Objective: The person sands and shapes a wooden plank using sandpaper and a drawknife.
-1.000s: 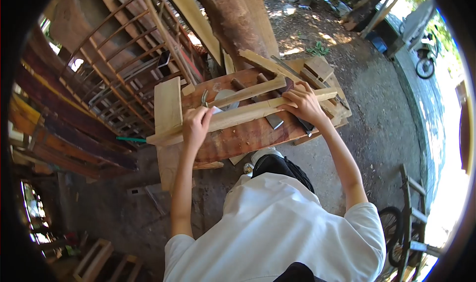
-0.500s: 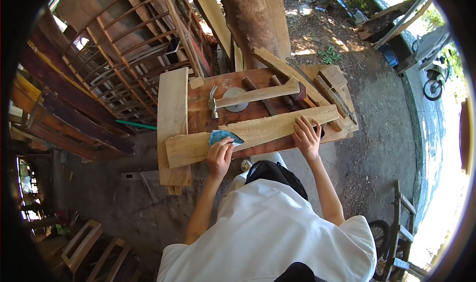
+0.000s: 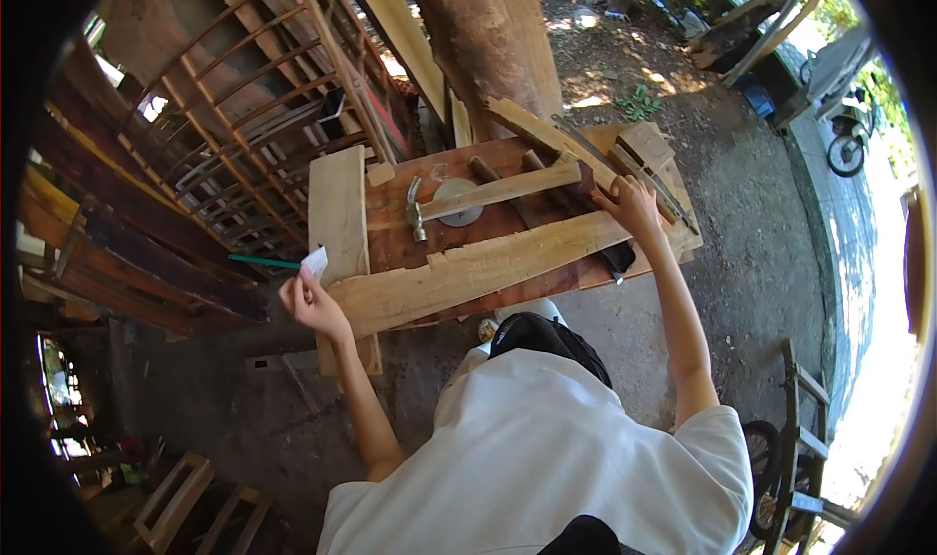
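Note:
A long pale board (image 3: 478, 270) with a rough upper edge lies across the front of the wooden bench. My left hand (image 3: 314, 306) is closed, pinching a small folded sheet (image 3: 314, 261), off the board's left end. At the board's right end my right hand (image 3: 632, 206) rests with its fingers apart, beside the reddish end of a tool (image 3: 587, 180). Behind the board lies a claw hammer (image 3: 417, 213) near a grey metal disc (image 3: 459, 202). A dark object (image 3: 618, 257) shows below the board's right end.
Wood blocks (image 3: 644, 148) and narrow strips lie at the bench's back right. A wide plank (image 3: 337, 213) crosses its left end. Slatted wooden frames (image 3: 244, 96) lean at the left. A ladder-like frame (image 3: 805, 438) and a wheel (image 3: 759, 472) stand at the lower right.
My left hand has moved left off the board with the sheet, which now shows its pale side. My right hand has shifted right and away from me, past the board's right end.

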The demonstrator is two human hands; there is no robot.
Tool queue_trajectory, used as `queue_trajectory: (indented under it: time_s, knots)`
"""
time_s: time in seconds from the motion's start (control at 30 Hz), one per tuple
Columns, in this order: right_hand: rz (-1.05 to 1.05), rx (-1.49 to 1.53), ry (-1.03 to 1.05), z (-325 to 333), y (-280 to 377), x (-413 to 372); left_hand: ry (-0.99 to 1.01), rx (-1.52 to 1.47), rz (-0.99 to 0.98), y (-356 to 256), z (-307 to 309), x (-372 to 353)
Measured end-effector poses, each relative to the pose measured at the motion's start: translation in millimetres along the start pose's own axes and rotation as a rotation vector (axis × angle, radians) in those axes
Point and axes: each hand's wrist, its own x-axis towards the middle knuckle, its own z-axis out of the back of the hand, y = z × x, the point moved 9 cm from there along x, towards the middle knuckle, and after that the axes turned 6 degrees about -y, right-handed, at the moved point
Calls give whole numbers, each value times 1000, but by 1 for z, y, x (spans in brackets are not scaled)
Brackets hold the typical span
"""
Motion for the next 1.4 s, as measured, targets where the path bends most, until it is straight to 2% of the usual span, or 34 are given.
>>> queue_trajectory:
  time_s: [0.03,0.1,0.13,0.2,0.27,0.33,0.4,0.43,0.47,0.53,0.6,0.63,0.67,0.73,0.8,0.87,0.93,1.0,1.07,1.13,1.2,1.23,1.3,1.33,1.4]
  knots:
    - [-37,-89,129,-10,-1,7,53,5,-36,-3,-6,5]
    - [48,-122,134,-32,-3,23,170,-14,-154,-3,-26,11]
    - [109,-162,137,-37,6,27,313,-35,-208,-9,-39,10]
    - [146,-177,188,-41,9,30,670,31,-134,10,-63,-10]
    - [113,-118,136,-44,-6,35,780,57,53,9,-62,-21]
    - [122,-90,180,-64,-34,41,708,66,57,8,-49,-20]
    - [199,-49,50,-55,-38,46,646,80,61,6,-34,-23]
    - [31,236,-74,-46,-53,50,597,111,18,1,-25,-26]
    - [41,236,-65,-47,-55,53,549,142,-26,-4,-16,-30]
    - [-102,363,-311,6,-54,54,559,158,-52,-18,-7,-44]
    - [-304,540,-158,47,-19,41,583,174,-77,-18,1,-59]
    - [-64,504,-261,62,-2,43,549,182,2,-5,5,-65]
    - [-70,504,-255,63,-3,36,514,189,78,8,9,-70]
    - [41,752,80,69,70,4,475,168,116,6,12,-70]
    - [116,854,391,43,106,-24,438,141,149,3,11,-72]
    - [56,1010,504,34,146,-52,416,206,173,3,7,-75]
    - [-142,1058,636,14,174,-76,417,266,128,-1,5,-77]
    - [-161,1119,645,-21,191,-91,424,318,78,-5,3,-79]
    - [-144,1306,514,-27,208,-98,409,286,100,-1,5,-78]
    - [-187,1348,458,-33,196,-101,423,262,85,-4,4,-78]
    - [-224,1173,299,-31,169,-99,407,254,88,-4,5,-78]
    - [-167,1151,155,-26,149,-96,399,271,61,-5,4,-77]
    - [-394,1105,234,-12,97,-100,407,251,60,-5,3,-77]
    - [-339,1005,125,-1,64,-97,404,244,60,-5,3,-77]
    - [-429,957,-71,31,-7,-103,398,237,46,-4,3,-78]
